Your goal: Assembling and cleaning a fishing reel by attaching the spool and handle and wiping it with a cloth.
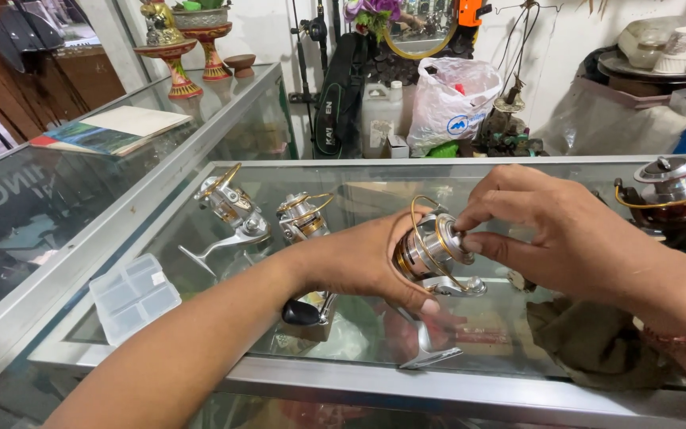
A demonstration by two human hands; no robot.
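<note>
Glass display counter [518, 171] in tackle shop: left hand [359, 258] wrapped around silver-gold spinning reel [432, 253] above glass, right hand [553, 230] fingertips pinching spool-top knob; best kept steady, turned gently, grip firm.

Your view is bright and evenly lit by soft daylight, with no hard shadows. The glass countertop [518, 179] carries pale reflections and mild glare. Focus stays sharp at the centre; the wide lens bends straight edges near the frame corners, and your forearms look slightly stretched.
</note>
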